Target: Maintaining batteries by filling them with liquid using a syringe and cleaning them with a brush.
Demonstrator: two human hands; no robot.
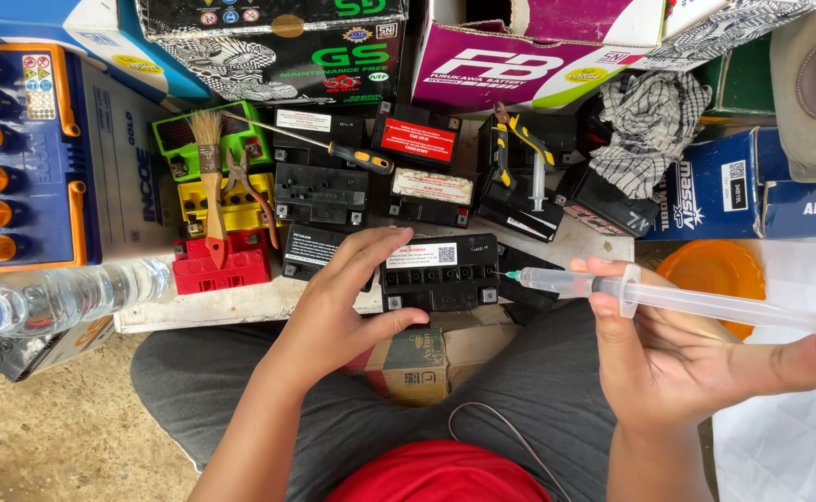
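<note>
I see the small black rectangular battery point(440, 272) lying directly under my left hand point(348, 297), whose fingers curl loosely around its left end, thumb pressed on the near edge. Just right of that battery, the clear plastic syringe point(668, 297) sits in my right hand point(677, 363), fingers closed around the barrel, thumb on the extended plunger, its green-hubbed needle almost touching the battery's right side.
</note>
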